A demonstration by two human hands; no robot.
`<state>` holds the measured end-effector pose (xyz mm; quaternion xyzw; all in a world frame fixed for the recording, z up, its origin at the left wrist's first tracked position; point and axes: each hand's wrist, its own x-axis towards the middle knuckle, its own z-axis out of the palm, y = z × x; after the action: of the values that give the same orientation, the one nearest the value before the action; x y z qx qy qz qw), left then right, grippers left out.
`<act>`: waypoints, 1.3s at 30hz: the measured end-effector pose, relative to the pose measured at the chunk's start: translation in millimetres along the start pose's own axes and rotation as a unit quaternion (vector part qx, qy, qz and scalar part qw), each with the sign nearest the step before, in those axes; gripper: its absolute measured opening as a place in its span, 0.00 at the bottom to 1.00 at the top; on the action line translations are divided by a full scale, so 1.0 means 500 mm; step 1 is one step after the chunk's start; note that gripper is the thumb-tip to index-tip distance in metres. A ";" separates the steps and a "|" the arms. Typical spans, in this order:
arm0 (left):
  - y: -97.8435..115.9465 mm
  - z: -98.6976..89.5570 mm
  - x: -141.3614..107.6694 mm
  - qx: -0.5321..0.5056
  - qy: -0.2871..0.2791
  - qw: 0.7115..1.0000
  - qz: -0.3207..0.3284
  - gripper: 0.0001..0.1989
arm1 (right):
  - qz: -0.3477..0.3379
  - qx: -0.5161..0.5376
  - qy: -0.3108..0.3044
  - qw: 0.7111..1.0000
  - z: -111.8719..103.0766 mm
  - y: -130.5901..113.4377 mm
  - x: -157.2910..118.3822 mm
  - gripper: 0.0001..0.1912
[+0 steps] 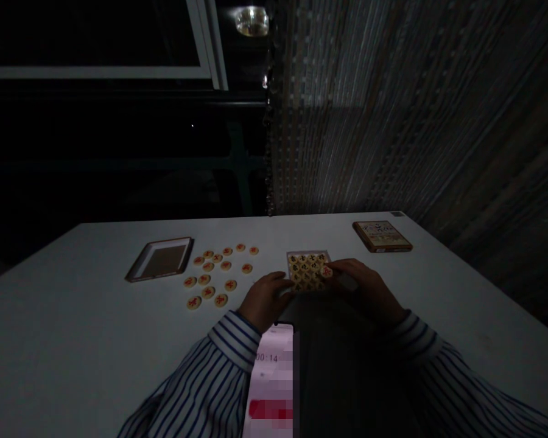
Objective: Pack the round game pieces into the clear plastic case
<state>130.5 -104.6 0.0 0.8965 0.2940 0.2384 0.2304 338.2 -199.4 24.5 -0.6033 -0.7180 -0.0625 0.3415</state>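
A small clear box [288,258] stands on the table, packed with rows of round Chinese chess pieces [305,267] marked in black. My left hand [265,299] grips the near left side of this box, thumb and fingers at its edge. Between the fingertips of my right hand [368,286] is a red-marked chess piece [326,271], held over the right part of the box. Left of the box, several loose red-marked pieces [208,292] lie spread out face up. My right thumb is in shadow and hard to make out.
An open, shallow tray-like lid [188,258] lies at the left of the white table [95,328]. A closed flat box [382,236] with printed characters sits at the back right. A lit phone [271,377] showing a timer is below my left wrist. A string curtain [369,121] hangs behind.
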 end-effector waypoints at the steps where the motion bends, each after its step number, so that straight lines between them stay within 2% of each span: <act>1: 0.000 0.001 0.000 0.010 -0.005 1.000 0.000 0.13 | 0.010 0.002 0.001 1.000 -0.002 0.004 -0.003 0.13; 4: 0.000 0.003 0.000 0.028 -0.018 0.999 0.000 0.12 | 0.036 0.006 -0.005 0.999 -0.008 0.015 -0.009 0.13; 12: -0.004 0.000 -0.001 0.057 -0.008 0.998 0.034 0.12 | 0.074 0.019 -0.032 0.997 -0.015 0.033 -0.015 0.12; 20: -0.007 0.003 -0.002 0.072 -0.011 0.995 0.069 0.12 | 0.074 0.027 -0.061 0.995 -0.011 0.044 -0.018 0.11; 32: -0.006 0.001 0.000 0.063 -0.008 0.994 0.087 0.12 | 0.063 0.038 -0.092 0.993 0.004 0.058 -0.023 0.13; 39: -0.003 -0.002 -0.001 0.060 -0.021 0.995 0.080 0.12 | 0.096 0.068 -0.087 0.989 0.006 0.053 -0.021 0.11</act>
<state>129.0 -103.8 -0.3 0.9341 0.2301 0.2192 0.1627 361.3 -199.5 7.9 -0.6483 -0.6861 0.0725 0.3219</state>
